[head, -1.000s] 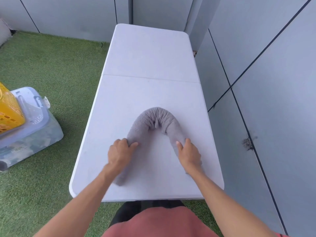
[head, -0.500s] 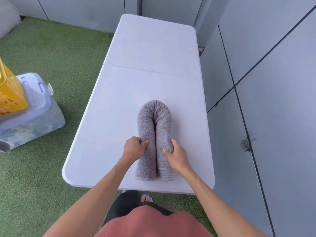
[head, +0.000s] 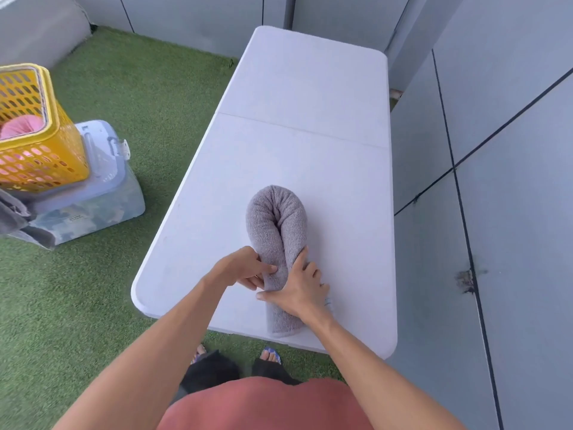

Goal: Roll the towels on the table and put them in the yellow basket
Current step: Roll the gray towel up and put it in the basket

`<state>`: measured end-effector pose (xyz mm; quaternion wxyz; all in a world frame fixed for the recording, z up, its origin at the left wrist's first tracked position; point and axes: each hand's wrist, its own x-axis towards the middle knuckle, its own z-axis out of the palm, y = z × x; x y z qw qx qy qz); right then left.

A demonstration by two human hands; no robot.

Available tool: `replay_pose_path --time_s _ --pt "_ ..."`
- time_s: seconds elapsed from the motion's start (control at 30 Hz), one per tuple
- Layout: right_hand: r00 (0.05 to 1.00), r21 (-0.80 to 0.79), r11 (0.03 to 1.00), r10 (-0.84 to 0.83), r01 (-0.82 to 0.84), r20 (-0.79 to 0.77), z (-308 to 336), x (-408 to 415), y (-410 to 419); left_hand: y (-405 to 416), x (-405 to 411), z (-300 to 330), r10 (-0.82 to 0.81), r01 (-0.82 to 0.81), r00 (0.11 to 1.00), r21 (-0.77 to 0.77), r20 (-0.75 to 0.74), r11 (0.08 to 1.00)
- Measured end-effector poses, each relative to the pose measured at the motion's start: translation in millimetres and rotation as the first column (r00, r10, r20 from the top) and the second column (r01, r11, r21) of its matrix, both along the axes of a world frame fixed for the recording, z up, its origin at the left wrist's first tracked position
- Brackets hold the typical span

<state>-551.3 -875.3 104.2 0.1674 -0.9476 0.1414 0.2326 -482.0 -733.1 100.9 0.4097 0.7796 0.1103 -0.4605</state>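
Observation:
A grey rolled towel [head: 276,218] lies bent double in a tight U on the white table [head: 297,150], its two ends toward the near edge. My left hand [head: 245,270] pinches the left side of the roll with thumb and fingers. My right hand [head: 299,290] lies across the doubled roll from the right, fingers wrapped over it and thumb pointing left. The yellow basket [head: 52,144] stands on the floor at the far left, with a pink rolled towel [head: 23,125] inside.
The basket sits on a clear lidded plastic storage box [head: 93,200] on green artificial turf [head: 148,97]. A grey cloth [head: 12,212] hangs off the box's left side. Grey wall panels [head: 511,181] run close along the table's right edge. My feet [head: 269,356] are under the near edge.
The towel's two arms went from a wide arch to pressed together. My right hand moved from the roll's right side to lie across both arms, and the view swung left, showing more of the basket.

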Motion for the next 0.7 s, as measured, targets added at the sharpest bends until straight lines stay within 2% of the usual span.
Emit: replay_pose_path --time_s 0.13,0.27,0.33,0.5,0.7 --pt "0.993 -0.189 0.982 0.006 0.016 0.115 -9.4 3.6 19.4 9.5 -1.1 4.5 -0.036 0.037 0.999 -0.067 0.018 0.997" --pt "0.985 -0.216 0.976 0.062 -0.026 0.163 -11.3 22.1 47.2 53.7 3.9 -2.4 -0.026 0.031 0.997 -0.074 0.067 0.997" --pt "0.978 -0.198 0.978 0.102 -0.064 0.185 -10.6 37.4 79.6 91.0 10.2 -7.3 0.010 -0.002 0.990 -0.055 0.139 0.998" --pt "0.970 -0.147 0.981 0.150 -0.123 0.189 -12.1 75.8 207.6 229.6 23.1 -12.6 0.047 -0.108 0.911 0.127 0.410 0.986" --pt "0.962 -0.038 0.973 0.231 -0.228 0.143 -7.2 120.5 376.8 431.3 27.2 -11.1 0.069 -0.343 0.786 0.341 0.614 0.875"
